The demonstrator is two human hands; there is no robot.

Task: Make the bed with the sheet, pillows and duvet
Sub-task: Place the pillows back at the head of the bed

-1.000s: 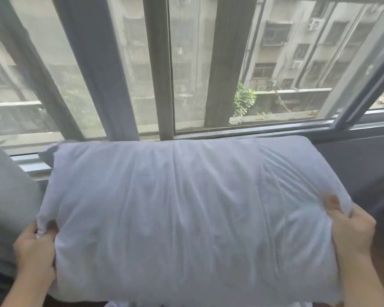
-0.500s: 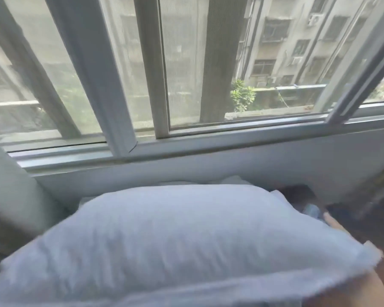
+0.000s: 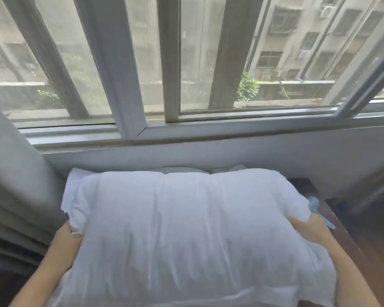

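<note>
Because we want it square at the head of the bed, we hold the plump white cotton pillow (image 3: 186, 229) flat below the grey-framed window (image 3: 173, 63), left hand (image 3: 70, 231) gripping its left end, right hand (image 3: 308, 227) tucked against its right end, grip hidden.

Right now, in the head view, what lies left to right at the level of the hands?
Grey curtain → left hand → white pillow → right hand → blue plastic tool → dark wooden surface.
</note>
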